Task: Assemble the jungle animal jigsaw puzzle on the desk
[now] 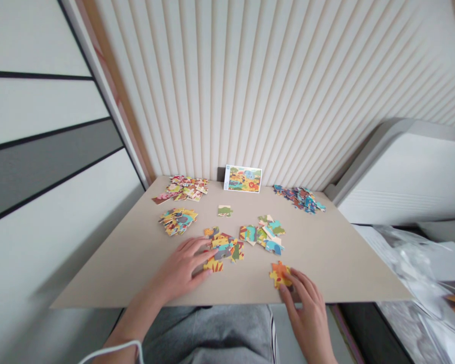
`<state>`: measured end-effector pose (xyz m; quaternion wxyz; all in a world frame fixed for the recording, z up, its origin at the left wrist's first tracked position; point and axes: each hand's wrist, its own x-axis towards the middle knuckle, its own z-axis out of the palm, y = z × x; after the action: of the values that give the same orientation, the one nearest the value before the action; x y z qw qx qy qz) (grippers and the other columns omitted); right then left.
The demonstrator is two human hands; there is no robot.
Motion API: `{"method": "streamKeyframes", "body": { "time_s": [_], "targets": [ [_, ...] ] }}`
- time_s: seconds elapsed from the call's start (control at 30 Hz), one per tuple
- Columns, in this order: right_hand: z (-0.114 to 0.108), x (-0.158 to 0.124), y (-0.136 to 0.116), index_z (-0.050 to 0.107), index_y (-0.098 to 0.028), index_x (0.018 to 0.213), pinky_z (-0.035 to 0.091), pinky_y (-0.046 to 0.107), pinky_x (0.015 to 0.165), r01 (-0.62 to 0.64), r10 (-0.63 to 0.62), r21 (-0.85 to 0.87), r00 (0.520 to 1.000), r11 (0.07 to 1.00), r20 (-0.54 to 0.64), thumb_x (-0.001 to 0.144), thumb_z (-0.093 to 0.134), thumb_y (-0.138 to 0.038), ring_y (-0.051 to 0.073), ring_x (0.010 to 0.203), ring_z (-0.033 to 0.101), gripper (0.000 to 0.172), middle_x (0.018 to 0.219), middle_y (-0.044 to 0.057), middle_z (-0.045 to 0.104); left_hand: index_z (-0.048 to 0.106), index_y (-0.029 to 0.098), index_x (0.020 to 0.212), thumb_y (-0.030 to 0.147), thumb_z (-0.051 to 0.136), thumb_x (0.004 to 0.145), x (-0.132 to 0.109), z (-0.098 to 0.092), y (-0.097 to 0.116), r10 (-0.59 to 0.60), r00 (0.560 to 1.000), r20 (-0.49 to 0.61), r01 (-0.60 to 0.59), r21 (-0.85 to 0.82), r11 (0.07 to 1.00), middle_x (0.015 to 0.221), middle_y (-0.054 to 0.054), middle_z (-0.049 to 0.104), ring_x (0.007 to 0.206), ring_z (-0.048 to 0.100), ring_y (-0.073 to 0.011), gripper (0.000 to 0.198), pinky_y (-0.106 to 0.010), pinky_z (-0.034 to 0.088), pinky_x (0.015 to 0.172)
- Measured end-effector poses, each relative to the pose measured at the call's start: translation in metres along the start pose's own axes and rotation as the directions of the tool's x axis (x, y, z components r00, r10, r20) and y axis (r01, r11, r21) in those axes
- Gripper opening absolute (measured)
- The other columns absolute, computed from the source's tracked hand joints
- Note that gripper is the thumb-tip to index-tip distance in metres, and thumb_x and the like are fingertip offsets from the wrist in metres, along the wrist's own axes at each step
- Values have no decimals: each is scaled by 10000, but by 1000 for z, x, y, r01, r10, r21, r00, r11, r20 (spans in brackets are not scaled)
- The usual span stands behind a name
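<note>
Edges first: my right hand (307,308) is down at the front edge of the worktop (333,253), fingertips on the orange piece (280,274), which lies flat just inside that edge, a bit right of the middle. Thumb sits at its near side; I can't tell whether it's actually pinched or just touched. My left hand (185,268) lies flat with fingers spread, left of centre near the front edge, fingertips touching the centre cluster (223,250).

Open room: bare worktop along the whole right side up to the right edge, and also the front-left corner. There's a clear strip between the orange piece and the centre cluster.

Other stuff: a right cluster (263,235) sits just behind the orange piece, close. A single piece (225,211) lies mid-worktop. A left pile (178,221) sits behind my left hand, a pink pile (182,188) is at the back-left corner, and a blue pile (299,197) is at the back right. The picture card (242,179) leans on the wall at the back edge. A white cabinet (402,177) butts up against the back-right corner.
</note>
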<state>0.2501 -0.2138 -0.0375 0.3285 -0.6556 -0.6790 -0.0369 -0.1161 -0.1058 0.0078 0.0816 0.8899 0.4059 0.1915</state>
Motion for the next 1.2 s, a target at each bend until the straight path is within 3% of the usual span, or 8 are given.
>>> {"method": "streamKeyframes", "body": {
  "time_s": [0.13,0.27,0.43,0.57,0.73,0.9,1.1,1.2],
  "targets": [
    [0,15,-7,624,-288,1300,471,533,1055,56,-57,24,997,998,44,1003,528,-404,313,1296,531,333,1397,94,588,559,357,1424,322,614,945,1,2,0,-9,1000,-5,9,-3,1000,1438,-42,529,1354,462,-282,483,-500,400,1158],
    [4,52,-16,651,-288,1248,464,522,1064,165,-164,6,980,986,116,1007,532,-369,311,1314,509,281,1377,95,596,578,321,1404,311,599,956,1,5,0,-17,1000,-21,17,2,1000,1428,-56,538,1343,474,-279,448,-491,405,1156],
    [19,123,-30,635,-289,1297,461,508,1070,349,-353,62,898,935,262,991,584,-383,305,1284,541,324,1368,97,611,569,304,1410,298,603,943,0,4,0,-21,999,-31,21,3,1000,1447,-68,519,1349,473,-278,468,-486,413,1153],
    [36,163,-31,654,-278,1286,460,490,1074,387,-407,128,847,913,343,972,615,-427,291,1264,569,350,1332,101,640,550,298,1430,328,655,896,0,1,1,-13,1000,-27,13,-1,1000,1462,-68,505,1360,464,-292,545,-491,408,1160],
    [51,164,-18,653,-285,1298,465,485,1066,320,-372,200,864,926,340,968,605,-470,280,1226,596,381,1309,96,656,553,294,1422,256,570,942,2,4,2,-79,995,-59,79,-1,997,1440,-54,536,1337,494,-261,482,-465,420,1157],
    [49,157,-5,618,-277,1347,426,498,1106,326,-398,253,856,911,330,943,642,-469,286,1286,559,447,1364,100,628,524,280,1448,276,515,983,4,11,-1,-136,988,-72,137,14,990,1445,-63,535,1339,496,-261,465,-462,425,1152],
    [48,160,-4,634,-254,1313,419,491,1086,361,-419,239,866,901,272,993,573,-380,265,1205,611,349,1249,106,693,501,261,1461,292,492,1008,4,13,-3,-134,989,-64,136,31,990,1452,-79,525,1338,494,-256,454,-467,418,1153],
    [46,159,-7,596,-256,1371,392,509,1106,381,-433,214,845,900,314,950,636,-458,287,1265,572,469,1332,113,652,505,264,1456,285,507,1000,3,13,-2,-129,989,-70,131,29,991,1456,-79,525,1336,497,-261,456,-472,417,1153]
  ]
}}
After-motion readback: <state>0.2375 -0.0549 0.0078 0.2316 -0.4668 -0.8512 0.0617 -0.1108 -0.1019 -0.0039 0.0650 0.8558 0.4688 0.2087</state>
